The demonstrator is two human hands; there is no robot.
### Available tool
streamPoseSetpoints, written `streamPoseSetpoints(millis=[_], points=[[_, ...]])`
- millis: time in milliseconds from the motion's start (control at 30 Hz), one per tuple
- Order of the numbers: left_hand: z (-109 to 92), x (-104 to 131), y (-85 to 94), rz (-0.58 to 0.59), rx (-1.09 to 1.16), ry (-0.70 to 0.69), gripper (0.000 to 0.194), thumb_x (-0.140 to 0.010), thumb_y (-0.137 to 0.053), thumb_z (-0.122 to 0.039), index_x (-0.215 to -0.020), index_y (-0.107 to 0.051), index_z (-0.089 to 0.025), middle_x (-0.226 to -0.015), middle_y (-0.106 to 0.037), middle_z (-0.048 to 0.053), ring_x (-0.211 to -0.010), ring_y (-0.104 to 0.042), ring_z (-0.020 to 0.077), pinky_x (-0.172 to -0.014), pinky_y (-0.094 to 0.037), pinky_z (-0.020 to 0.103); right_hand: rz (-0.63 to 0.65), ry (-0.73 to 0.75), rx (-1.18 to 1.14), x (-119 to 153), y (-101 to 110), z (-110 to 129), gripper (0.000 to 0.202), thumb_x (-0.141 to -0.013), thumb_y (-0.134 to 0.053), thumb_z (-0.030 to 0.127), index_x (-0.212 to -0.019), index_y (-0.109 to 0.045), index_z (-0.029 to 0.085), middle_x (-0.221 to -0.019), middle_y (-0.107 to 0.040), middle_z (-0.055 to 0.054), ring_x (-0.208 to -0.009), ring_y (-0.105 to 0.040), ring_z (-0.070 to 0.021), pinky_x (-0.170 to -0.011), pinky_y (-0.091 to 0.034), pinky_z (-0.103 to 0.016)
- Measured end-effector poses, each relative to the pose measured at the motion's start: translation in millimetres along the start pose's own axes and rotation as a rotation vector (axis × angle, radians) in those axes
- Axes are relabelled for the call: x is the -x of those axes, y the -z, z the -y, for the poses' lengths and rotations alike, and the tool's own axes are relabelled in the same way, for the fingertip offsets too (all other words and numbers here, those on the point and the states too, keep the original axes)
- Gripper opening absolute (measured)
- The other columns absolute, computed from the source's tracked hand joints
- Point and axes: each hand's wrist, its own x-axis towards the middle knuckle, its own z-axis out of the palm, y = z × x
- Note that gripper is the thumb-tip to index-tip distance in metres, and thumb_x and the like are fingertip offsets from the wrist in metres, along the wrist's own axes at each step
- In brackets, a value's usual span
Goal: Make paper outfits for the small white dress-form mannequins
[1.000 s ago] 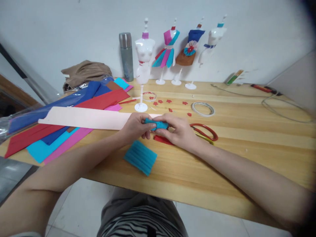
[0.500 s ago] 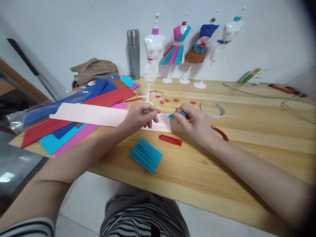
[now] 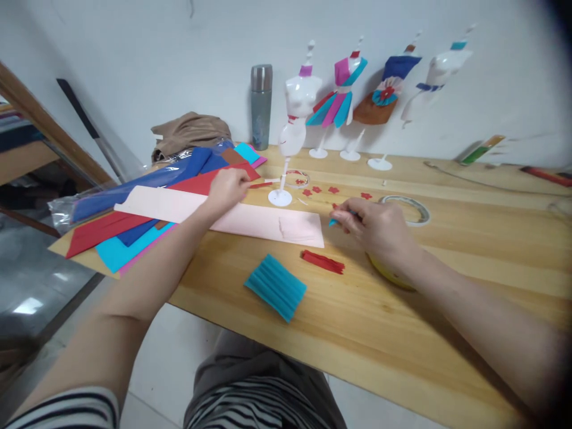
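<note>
My left hand [image 3: 229,189] hovers at the red sheet in the stack on the left, its fingers curled together by the end of a thin red strip [image 3: 260,185]. Whether it grips the strip is hidden. Between the fingertips of my right hand [image 3: 373,223] is a small blue piece [image 3: 333,222], with a bit of red beside it. Under my left forearm lies a long pale pink crepe paper strip [image 3: 263,224]. Nearer me are a pleated blue paper square [image 3: 276,288] and a gathered red paper strip [image 3: 322,261].
Small dress forms stand along the wall, the nearest a bare white form [image 3: 300,98]. Red paper flowers [image 3: 333,190] lie near a white tape roll [image 3: 422,210]. A yellow curved rim [image 3: 393,280] shows beneath my right wrist. A flask [image 3: 261,113] stands behind.
My left hand has moved left, away from the pink strip's right end to the red sheet. My right hand keeps the blue piece. The whole view has shifted.
</note>
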Motion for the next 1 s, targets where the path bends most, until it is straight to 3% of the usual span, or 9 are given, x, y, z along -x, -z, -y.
streamPoseSetpoints(millis=[133,267,400,500,633,733,800,900,1000], points=[[29.3,-16.7,4.6,-0.054,-0.262,-0.024,0.014,-0.080,-0.061,-0.019,-0.084,-0.074,-0.017,-0.092,-0.073,0.010,-0.089,-0.061,0.0238,-0.082,-0.041,0.031,-0.009,-0.023,0.051,-3.3,3.7,-2.3,0.043,-0.092,-0.050,0.046,-0.055,-0.042,0.025,-0.048,-0.044,-0.001,-0.044,-0.036,-0.0156,-0.052,-0.024,-0.034],[31.4,-22.6,-9.6,-0.004,-0.274,-0.104,0.013,-0.078,-0.067,-0.027,-0.084,-0.073,-0.018,-0.097,-0.071,0.011,-0.098,-0.059,0.0270,-0.084,-0.041,0.033,-0.002,-0.053,0.025,-0.6,6.0,7.9,0.042,-0.095,-0.041,0.042,-0.057,-0.036,0.025,-0.051,-0.040,0.000,-0.049,-0.038,-0.0163,-0.054,-0.026,-0.034],[30.7,-29.7,-22.3,-0.035,-0.107,-0.053,0.006,-0.069,-0.069,-0.012,-0.066,-0.069,-0.017,-0.083,-0.069,0.009,-0.090,-0.060,0.0254,-0.081,-0.041,0.033,0.081,-0.054,0.011,0.4,2.2,9.3,0.029,-0.091,-0.046,0.038,-0.065,-0.047,0.025,-0.057,-0.051,-0.001,-0.053,-0.046,-0.0178,-0.054,-0.031,-0.033],[34.2,-33.0,-21.1,-0.111,-0.006,-0.034,0.009,-0.075,-0.065,-0.015,-0.066,-0.067,-0.017,-0.075,-0.067,0.006,-0.077,-0.059,0.0187,-0.074,-0.042,0.029,0.094,-0.066,-0.028,-1.0,-2.7,1.6,0.023,-0.093,-0.043,0.035,-0.084,-0.060,0.023,-0.063,-0.060,-0.003,-0.054,-0.051,-0.0191,-0.054,-0.035,-0.033],[33.2,-29.9,-5.8,-0.195,0.439,0.058,0.010,-0.082,-0.063,-0.026,-0.076,-0.062,-0.019,-0.059,-0.056,-0.002,-0.049,-0.046,0.0089,-0.051,-0.036,0.023,0.049,-0.051,-0.023,-1.9,-3.8,-4.8,0.022,-0.094,-0.044,0.033,-0.089,-0.064,0.024,-0.068,-0.065,-0.004,-0.057,-0.055,-0.0206,-0.055,-0.037,-0.034],[25.0,-22.8,7.2,-0.155,0.891,0.115,0.015,-0.076,-0.071,-0.029,-0.075,-0.060,-0.018,-0.053,-0.052,-0.005,-0.041,-0.037,0.0057,-0.042,-0.025,0.021,0.087,-0.025,0.024,-1.2,-0.4,-0.7,0.030,-0.094,-0.045,0.037,-0.070,-0.057,0.024,-0.063,-0.062,-0.005,-0.056,-0.053,-0.0206,-0.055,-0.035,-0.033],[18.0,-17.9,11.8,-0.099,0.993,0.105,0.017,-0.073,-0.072,-0.029,-0.075,-0.060,-0.017,-0.055,-0.054,-0.004,-0.040,-0.038,0.0048,-0.040,-0.024,0.020,0.107,-0.021,0.040,-0.7,1.3,2.9,0.029,-0.095,-0.044,0.038,-0.072,-0.057,0.025,-0.061,-0.059,-0.004,-0.055,-0.052,-0.0206,-0.054,-0.035,-0.033],[10.9,-13.5,10.4,-0.018,0.862,0.088,0.017,-0.072,-0.070,-0.030,-0.077,-0.061,-0.016,-0.052,-0.054,-0.004,-0.039,-0.037,0.0055,-0.039,-0.022,0.021,0.119,-0.054,0.079,-0.6,1.2,6.0,0.025,-0.094,-0.040,0.032,-0.093,-0.062,0.023,-0.063,-0.061,-0.004,-0.058,-0.056,-0.0227,-0.056,-0.037,-0.033],[11.2,-12.6,1.9,0.001,0.504,0.038,0.017,-0.071,-0.068,-0.029,-0.074,-0.064,-0.013,-0.052,-0.054,-0.003,-0.045,-0.042,0.0077,-0.045,-0.030,0.021,0.188,-0.045,0.119,-1.5,0.4,6.8,0.027,-0.092,-0.037,0.027,-0.096,-0.062,0.020,-0.069,-0.063,-0.007,-0.062,-0.056,-0.0228,-0.059,-0.039,-0.034]])
